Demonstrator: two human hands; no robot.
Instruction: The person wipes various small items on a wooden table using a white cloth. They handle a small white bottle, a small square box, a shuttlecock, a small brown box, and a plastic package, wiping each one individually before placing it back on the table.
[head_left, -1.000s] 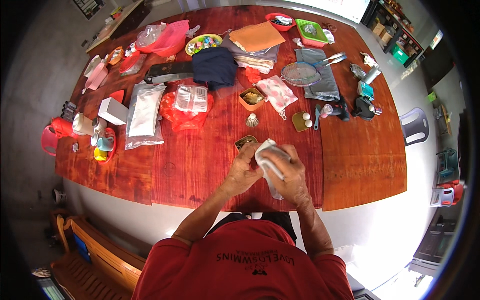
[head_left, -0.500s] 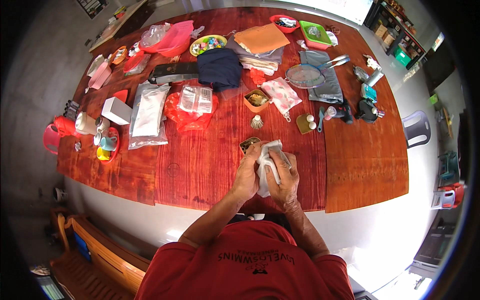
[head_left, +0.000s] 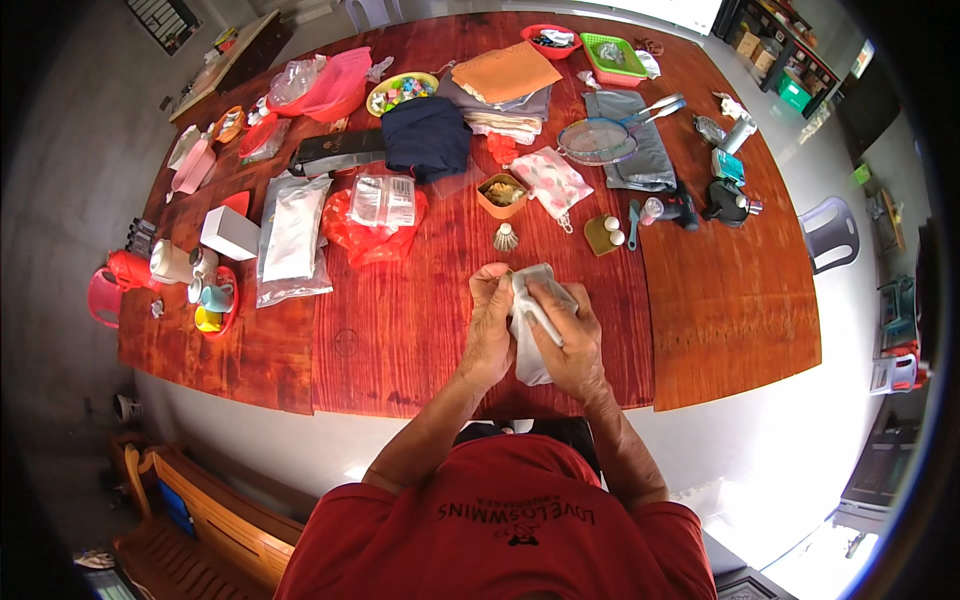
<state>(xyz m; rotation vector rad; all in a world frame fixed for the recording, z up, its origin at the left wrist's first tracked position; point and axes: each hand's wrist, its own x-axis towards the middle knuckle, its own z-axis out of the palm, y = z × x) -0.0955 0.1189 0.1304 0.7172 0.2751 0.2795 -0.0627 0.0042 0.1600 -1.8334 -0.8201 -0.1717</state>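
Note:
Near the table's front edge, my two hands meet around a white cloth (head_left: 532,362). My right hand (head_left: 572,345) is closed on the cloth, its fingers bent over the upper part. My left hand (head_left: 488,330) is closed at the cloth's left side, thumb and fingers pinched around a small box, now almost wholly hidden by fingers and cloth. Just beyond my hands a shuttlecock (head_left: 506,237) stands on the table. Behind it sits a tan open box (head_left: 502,197) with brownish contents.
An olive tray (head_left: 603,236) holds small white bottles to the right, near rackets (head_left: 597,142) and a black drill-like tool (head_left: 684,208). To the left lie a red bag (head_left: 375,240), a clear packet (head_left: 292,240), a white box (head_left: 229,233) and cups (head_left: 216,297). Folded cloths (head_left: 505,75) are stacked far back.
The small box's open top showed at my left fingertips before; now it is turned out of sight. My left fingers have shifted, and the cloth hangs flatter. The view has moved slightly.

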